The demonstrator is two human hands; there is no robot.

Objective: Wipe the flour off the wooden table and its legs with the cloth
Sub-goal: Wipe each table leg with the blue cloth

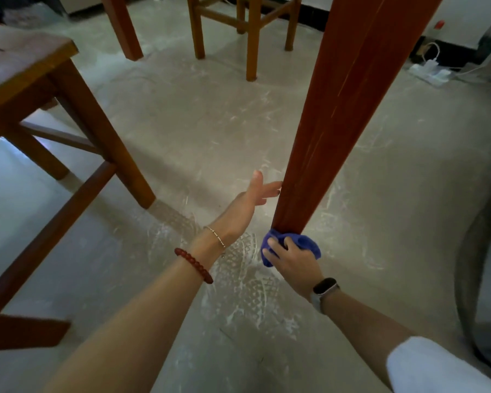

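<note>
A thick reddish-brown table leg [335, 114] runs from the top right down to the floor at centre. My right hand [292, 262] grips a bunched blue cloth [304, 243] and presses it against the foot of this leg, right at floor level. My left hand [253, 199] is open, its fingertips touching the leg's left face a little above the cloth. Another leg of the table [122, 26] shows at the top left. The tabletop is out of view.
A wooden stool [54, 109] stands at the left, another wooden chair [250, 26] at the back. The grey floor [238, 293] carries white flour smears and shoe prints. A white power strip [430, 72] with cables lies at the far right by the wall.
</note>
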